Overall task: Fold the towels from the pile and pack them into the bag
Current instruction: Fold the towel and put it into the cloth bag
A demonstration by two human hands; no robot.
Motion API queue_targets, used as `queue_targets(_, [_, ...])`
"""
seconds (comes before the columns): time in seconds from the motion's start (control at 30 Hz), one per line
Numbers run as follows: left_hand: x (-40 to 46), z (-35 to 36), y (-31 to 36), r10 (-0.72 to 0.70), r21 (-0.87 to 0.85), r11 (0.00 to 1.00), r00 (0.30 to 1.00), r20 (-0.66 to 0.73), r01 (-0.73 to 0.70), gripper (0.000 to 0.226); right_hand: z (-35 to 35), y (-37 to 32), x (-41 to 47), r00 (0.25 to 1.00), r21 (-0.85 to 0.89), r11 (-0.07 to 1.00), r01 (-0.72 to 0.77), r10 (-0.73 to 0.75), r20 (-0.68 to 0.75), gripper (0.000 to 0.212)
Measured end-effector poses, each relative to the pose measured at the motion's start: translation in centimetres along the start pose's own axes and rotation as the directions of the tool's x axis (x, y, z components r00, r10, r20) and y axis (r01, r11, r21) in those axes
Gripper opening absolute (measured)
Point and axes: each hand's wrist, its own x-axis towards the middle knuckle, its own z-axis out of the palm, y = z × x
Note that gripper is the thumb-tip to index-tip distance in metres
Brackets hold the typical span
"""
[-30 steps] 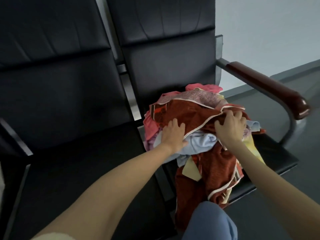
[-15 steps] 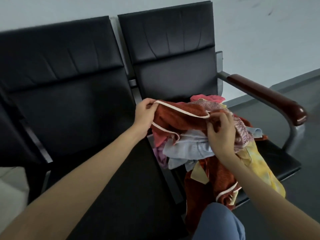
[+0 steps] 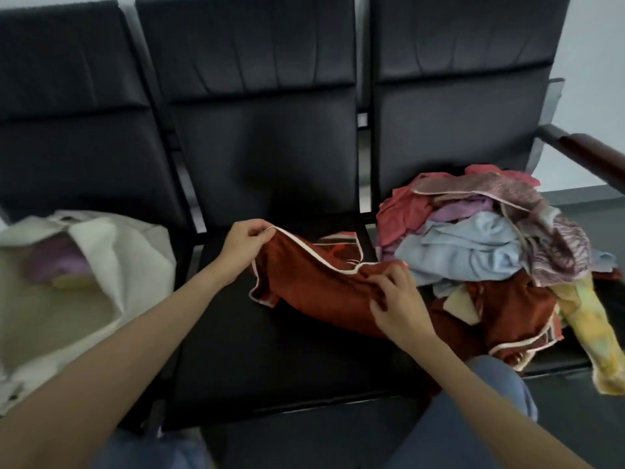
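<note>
Row of three black seats (image 3: pixel 270 333) against a pale wall. The towel pile (image 3: pixel 490 238) hogs the right seat, the cream bag (image 3: pixel 111 262) gapes on the left one, presumably ready for packing. The rust towel (image 3: pixel 314 286) is stretched over the middle seat, probably for folding: left hand (image 3: pixel 245 247) pinches its piped corner, right hand (image 3: pixel 394 299) pinches the bunched edge.

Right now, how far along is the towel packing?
Done: the bag on the left seat already holds some folded purple and yellow cloth. In hand: both hands, left and right, pinch the trimmed edge of a rust-red towel over the middle seat; it is not yet folded. Left: the pile on the right seat is still tall.
</note>
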Motion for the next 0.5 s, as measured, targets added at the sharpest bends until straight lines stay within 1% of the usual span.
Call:
queue_targets(0.07, [-1.3,-1.2,-2.7,-0.018,0.035,0.999,0.999,-0.028,0.019,0.025,2.2,-1.0,-2.0,0.988,-0.01,0.998,0.068,-0.066,0.142,0.036])
queue_targets(0.13, [-2.6,-2.1,-5.2,-0.031,0.086,0.996,0.999,-0.033,0.034,0.025,4.0,-1.9,-3.7,0.955,0.044,0.995,0.094,-0.103,0.278,0.032])
queue_targets(0.17, [-3.3,-2.5,-6.3,-0.048,0.119,0.992,0.999,-0.018,0.05,0.024,4.6,-2.3,-4.3,0.925,0.074,0.993,0.094,-0.115,0.362,0.031])
queue_targets(0.23, [-4.8,-3.2,-8.4,-0.122,0.186,0.976,0.991,0.048,0.111,0.018,5.4,-3.1,-5.1,0.843,0.115,0.991,0.062,-0.114,0.526,0.031])
queue_targets(0.3, [-6.1,-3.6,-10.4,-0.196,0.295,0.944,0.972,0.131,0.151,0.014,5.5,-3.8,-5.3,0.773,0.146,0.989,-0.007,-0.087,0.628,0.03])
queue_targets(0.33, [-6.8,-3.9,-11.3,-0.235,0.386,0.909,0.959,0.162,0.157,0.01,5.5,-4.0,-5.2,0.762,0.146,0.989,-0.031,-0.071,0.643,0.029])
queue_targets(0.37, [-7.3,-4.2,-12.0,-0.267,0.475,0.867,0.944,0.191,0.149,0.006,5.4,-4.2,-5.2,0.775,0.125,0.991,-0.05,-0.04,0.631,0.027])
queue_targets(0.4, [-7.9,-4.5,-12.7,-0.291,0.541,0.83,0.932,0.216,0.133,0.006,5.4,-4.3,-5.0,0.808,0.088,0.994,-0.07,0.005,0.59,0.025])
queue_targets(0.47, [-8.7,-5.0,-13.9,-0.287,0.603,0.794,0.924,0.253,0.081,0.011,5.7,-4.2,-4.5,0.895,0.015,0.988,-0.152,0.131,0.427,0.023])
queue_targets(0.5, [-9.0,-5.1,-14.3,-0.26,0.608,0.793,0.928,0.266,0.048,0.011,5.8,-4.2,-4.2,0.918,-0.003,0.977,-0.214,0.202,0.34,0.025])
